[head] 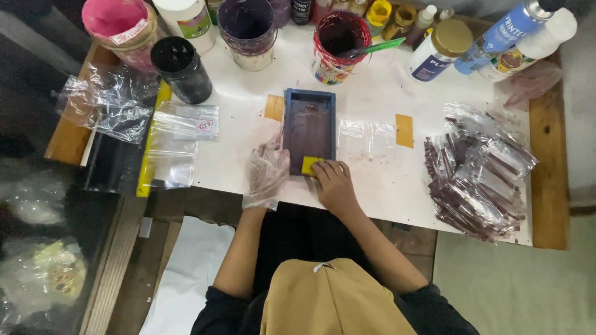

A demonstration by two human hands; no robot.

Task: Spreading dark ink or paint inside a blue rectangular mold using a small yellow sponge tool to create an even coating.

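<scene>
At the middle of the near edge of the white bench top [385, 186], a small blue-framed printing screen [308, 131] lies flat, its mesh stained dark purple. The left hand [267, 170], inside a clear plastic glove, rests with spread fingers against the frame's left side and near corner, pressing it in place rather than closing round it. The right hand [334, 182], bare, is curled around a small yellow squeegee [310, 165] that sits at the near end of the mesh, just inside the frame. Just right of the screen a clear plastic bag [366, 134] lies flat between two yellow tape tabs. Toward the right edge lies a heap of printed clear bags [478, 177] with dark purple marks. At the left edge lie unprinted clear bags [177, 139] over a yellow strip. Along the far edge stand paint tubs, among them one with dark red ink [338, 43] and a green stirring stick, plus several bottles.
</scene>
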